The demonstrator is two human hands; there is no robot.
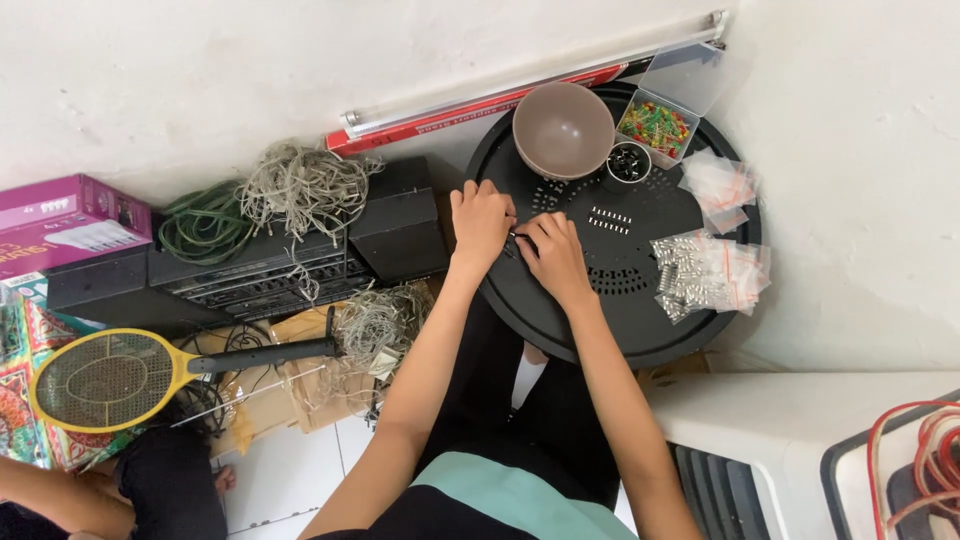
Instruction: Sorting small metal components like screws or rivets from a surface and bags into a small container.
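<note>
Both hands meet over the near-left part of the round black tray [640,340]. The left hand [481,224] is curled, fingers bent down and drawn together at the tips, and the right hand [556,255] faces it, fingers likewise folded in. Between them sits a small dark part [514,243], pinched from both sides, but it is almost wholly covered by the fingers, so its shape is hard to make out.

Just right of the hands, two short rows of small pale pins [610,220] lie on the tray, too tiny to tell apart. At the far side stands a brown bowl [563,130]; its inside looks bare from here. Beside it on the right is a little round cup of dark bits [629,162], and then an open clear box of red, green and yellow beads [655,128], or perhaps tiny lamps, I cannot say which. Clear bags of silvery parts [700,270] spread over the right rim.

Left of the tray, grey wire tangles [300,185] sit on a black stereo [250,275], partly hiding it. A yellow racket swatter [110,378] lies nearer left. At the bottom left corner another person's limb [60,495] is cut off by the frame.
</note>
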